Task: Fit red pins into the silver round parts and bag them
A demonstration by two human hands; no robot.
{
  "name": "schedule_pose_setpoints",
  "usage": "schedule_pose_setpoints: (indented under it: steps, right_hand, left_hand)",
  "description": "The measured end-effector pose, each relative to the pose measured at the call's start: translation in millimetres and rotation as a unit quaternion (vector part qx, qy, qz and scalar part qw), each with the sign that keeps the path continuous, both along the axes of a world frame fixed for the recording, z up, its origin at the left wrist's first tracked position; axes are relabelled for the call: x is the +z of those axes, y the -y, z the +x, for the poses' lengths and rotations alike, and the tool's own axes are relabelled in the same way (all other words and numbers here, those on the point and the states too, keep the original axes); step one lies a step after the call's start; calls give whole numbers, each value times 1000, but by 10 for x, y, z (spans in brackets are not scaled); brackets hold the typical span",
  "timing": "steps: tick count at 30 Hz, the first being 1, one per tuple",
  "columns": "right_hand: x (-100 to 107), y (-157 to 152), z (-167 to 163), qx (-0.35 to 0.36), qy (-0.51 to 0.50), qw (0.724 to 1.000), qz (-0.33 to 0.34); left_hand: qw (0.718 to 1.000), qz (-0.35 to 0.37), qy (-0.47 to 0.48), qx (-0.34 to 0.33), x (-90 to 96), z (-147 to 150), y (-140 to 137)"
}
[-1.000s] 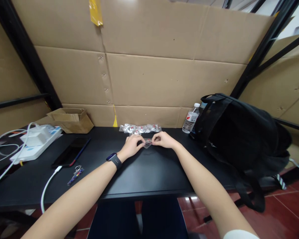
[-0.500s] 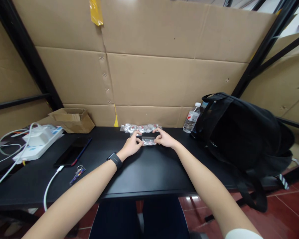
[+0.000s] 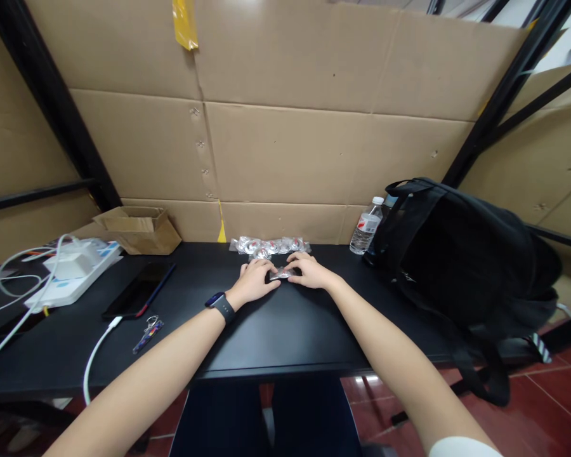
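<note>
A small clear plastic packet (image 3: 282, 274) with shiny contents and a reddish mark is low over the black table, between my two hands. My left hand (image 3: 254, 280), wearing a dark watch (image 3: 220, 304), has its index finger and thumb at the packet's left end. At the right end, the thumb and curled fingers of my right hand (image 3: 309, 271) hold it. Just behind, a row of similar clear packets (image 3: 270, 245) with round silvery things lies along the cardboard wall. One more such packet (image 3: 260, 253) sits in front of that row, partly behind my left hand.
On the left are a white power strip (image 3: 76, 279) with cables, an open cardboard box (image 3: 140, 230), a phone (image 3: 140, 291) on a white cable and a keychain (image 3: 148, 333). A water bottle (image 3: 367, 226) and a black backpack (image 3: 461, 273) stand on the right.
The packet between my hands has tipped flatter and looks narrower. My left hand has turned palm-down and moved slightly toward me, uncovering the single packet behind it. My right hand has shifted slightly left.
</note>
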State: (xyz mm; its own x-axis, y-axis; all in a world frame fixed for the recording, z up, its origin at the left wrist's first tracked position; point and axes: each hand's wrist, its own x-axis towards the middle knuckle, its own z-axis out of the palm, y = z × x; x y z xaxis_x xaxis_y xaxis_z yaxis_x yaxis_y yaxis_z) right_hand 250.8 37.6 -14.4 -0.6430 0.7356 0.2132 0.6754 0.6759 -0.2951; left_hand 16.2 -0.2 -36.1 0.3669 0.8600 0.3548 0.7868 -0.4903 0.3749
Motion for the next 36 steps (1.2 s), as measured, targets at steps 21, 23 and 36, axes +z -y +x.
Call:
schedule_pose_setpoints:
  steps: [21, 23, 36]
  right_hand:
    - [-72, -20, -81, -89, -182, 971, -127]
    - [-78, -20, -99, -122, -158, 975, -100]
    - [-156, -159, -189, -177, -73, 981, 15]
  left_hand:
    - [992, -56, 106, 51, 46, -12, -47]
    - [993, -56, 91, 41, 26, -3, -47]
    - [997, -32, -40, -59, 41, 19, 128]
